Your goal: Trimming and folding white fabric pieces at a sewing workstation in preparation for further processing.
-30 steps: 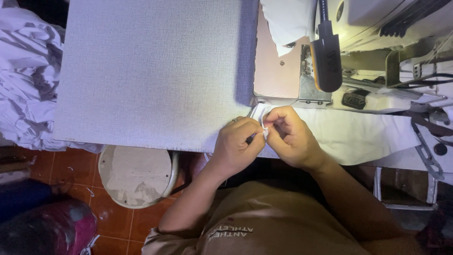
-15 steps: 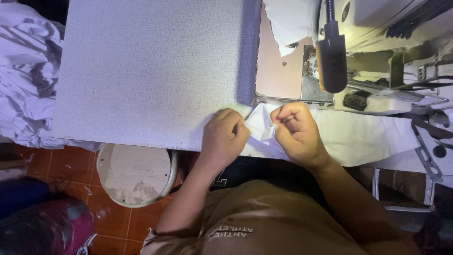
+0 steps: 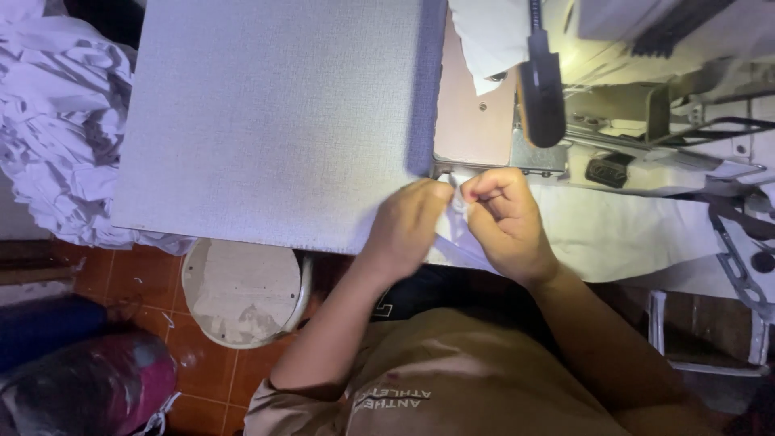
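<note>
Both hands pinch one small piece of white cloth (image 3: 458, 211) at the near edge of the grey counter (image 3: 274, 121), and that counter serves as the landmark for everything else. Off its left edge a heap of crumpled white fabric (image 3: 56, 137) spills down toward the floor, and below its near edge a round pale bin (image 3: 242, 291) stands on the red tiles. At the counter's near right corner the left hand (image 3: 408, 226) has its grip clenched on the cloth's left side, fingertips curled in. Touching it across the cloth, the right hand (image 3: 504, 218) grips the other side, thumb and forefinger closed on a fold. Right of the counter lies a broad white sheet (image 3: 622, 234) under the wrist, and beyond it a sewing machine (image 3: 646, 89) with a black lamp head (image 3: 541, 89) hanging over it.
</note>
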